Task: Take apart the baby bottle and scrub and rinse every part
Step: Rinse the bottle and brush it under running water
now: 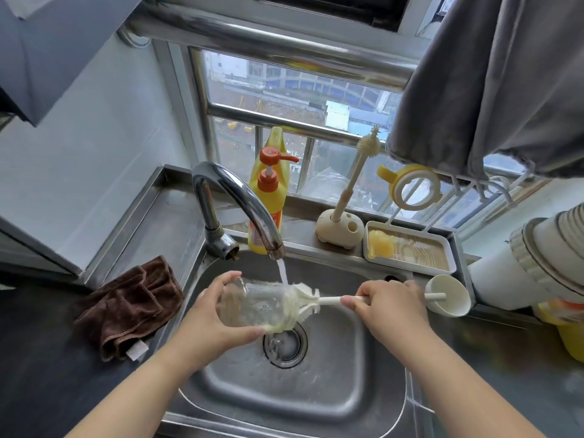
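Note:
My left hand [210,314] grips the clear bottle body [252,306], held on its side over the sink [373,390] with its mouth to the right. My right hand [392,303] holds the white handle of a bottle brush [308,298]; its cream bristle head is at the bottle's mouth, partly inside. Water runs from the tap [249,203] onto the mouth and bristles. The yellow collar ring with handles [414,186] hangs on a rack by the window. A white cap [447,294] lies on the sink's right edge.
A yellow soap pump bottle [268,197] stands behind the tap. A small brush in a cream holder [339,227] and a drying tray [410,248] line the sill. A brown cloth [129,306] lies left of the sink. Grey fabric [505,74] hangs top right.

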Demonstrator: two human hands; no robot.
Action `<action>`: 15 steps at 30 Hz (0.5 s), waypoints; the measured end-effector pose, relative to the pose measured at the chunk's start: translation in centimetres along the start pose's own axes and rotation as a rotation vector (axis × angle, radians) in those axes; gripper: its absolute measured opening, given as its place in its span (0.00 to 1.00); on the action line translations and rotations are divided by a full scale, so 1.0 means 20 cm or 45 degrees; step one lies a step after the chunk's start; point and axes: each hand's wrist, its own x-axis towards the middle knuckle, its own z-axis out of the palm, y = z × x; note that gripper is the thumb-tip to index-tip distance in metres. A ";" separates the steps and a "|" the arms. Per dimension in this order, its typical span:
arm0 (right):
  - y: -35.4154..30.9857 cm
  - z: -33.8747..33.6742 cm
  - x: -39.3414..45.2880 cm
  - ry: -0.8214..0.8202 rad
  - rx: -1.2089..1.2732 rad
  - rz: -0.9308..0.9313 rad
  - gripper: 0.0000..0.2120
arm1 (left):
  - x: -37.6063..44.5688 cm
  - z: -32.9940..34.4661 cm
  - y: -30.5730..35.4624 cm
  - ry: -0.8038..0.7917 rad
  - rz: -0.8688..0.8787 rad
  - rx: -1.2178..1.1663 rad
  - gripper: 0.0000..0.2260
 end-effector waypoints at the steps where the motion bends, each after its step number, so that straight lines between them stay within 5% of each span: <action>1: 0.01 0.01 -0.01 0.015 -0.062 0.012 0.17 | 0.00 0.00 0.02 0.022 0.040 0.092 0.40; 15: 0.09 0.05 -0.15 0.056 -0.212 0.195 0.16 | 0.04 0.13 0.14 0.083 0.267 0.458 0.47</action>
